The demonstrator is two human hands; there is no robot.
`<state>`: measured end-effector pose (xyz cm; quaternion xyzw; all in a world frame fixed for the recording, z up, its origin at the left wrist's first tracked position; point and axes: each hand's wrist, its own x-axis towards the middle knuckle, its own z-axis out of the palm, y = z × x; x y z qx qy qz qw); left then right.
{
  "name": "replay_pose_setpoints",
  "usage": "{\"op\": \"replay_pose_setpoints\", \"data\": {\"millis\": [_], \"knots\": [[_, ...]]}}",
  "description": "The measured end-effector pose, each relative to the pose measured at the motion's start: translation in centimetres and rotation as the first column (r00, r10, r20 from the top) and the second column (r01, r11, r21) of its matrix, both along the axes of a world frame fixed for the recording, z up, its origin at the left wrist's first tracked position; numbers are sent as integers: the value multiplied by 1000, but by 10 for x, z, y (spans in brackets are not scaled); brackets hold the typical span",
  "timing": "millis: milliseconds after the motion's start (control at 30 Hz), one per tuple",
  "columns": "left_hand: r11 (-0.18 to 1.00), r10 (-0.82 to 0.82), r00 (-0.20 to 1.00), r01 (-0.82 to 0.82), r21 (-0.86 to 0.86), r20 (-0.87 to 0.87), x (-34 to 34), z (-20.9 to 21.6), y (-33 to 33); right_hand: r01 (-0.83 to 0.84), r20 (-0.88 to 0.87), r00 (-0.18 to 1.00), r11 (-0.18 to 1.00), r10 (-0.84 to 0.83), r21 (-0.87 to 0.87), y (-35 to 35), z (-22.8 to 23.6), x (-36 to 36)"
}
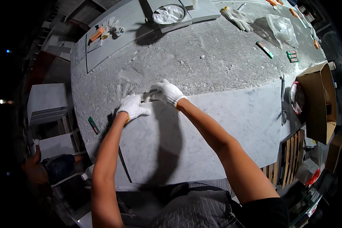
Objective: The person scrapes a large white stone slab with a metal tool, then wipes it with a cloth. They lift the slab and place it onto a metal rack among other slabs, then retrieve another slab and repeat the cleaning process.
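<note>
A large white slab with grey marble veins (216, 125) lies flat on the dusty worktable in front of me. My left hand (132, 107), in a white knit glove, rests at the slab's far left corner. Its thumb is stretched out over the surface, apart from the fingers. Just right of it, my right hand (168, 93), gloved likewise, is closed at the far edge. Between the hands shows a small greyish flat piece (150, 96), which the right fingers seem to grip; its kind is partly hidden by the glove and shadow.
A round pan of white powder (169, 14) stands on slabs at the back. Spare gloves (237, 19), a plastic bag (281, 30) and green packets (264, 49) lie on the table. At right stands an open cardboard box (319, 102). Another person (51, 167) is at lower left.
</note>
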<state>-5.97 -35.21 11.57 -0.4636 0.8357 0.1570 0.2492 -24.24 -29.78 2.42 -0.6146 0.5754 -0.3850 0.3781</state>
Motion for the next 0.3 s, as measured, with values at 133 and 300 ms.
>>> {"op": "replay_pose_setpoints", "data": {"millis": [133, 300], "knots": [[992, 6, 998, 2, 123, -59, -8, 7, -5, -183, -130, 971, 976, 199, 121, -14, -15, -5], [1000, -14, 998, 13, 20, 65, 1, 8, 0, 55, -183, 983, 990, -31, 131, -15, -10, 10]]}}
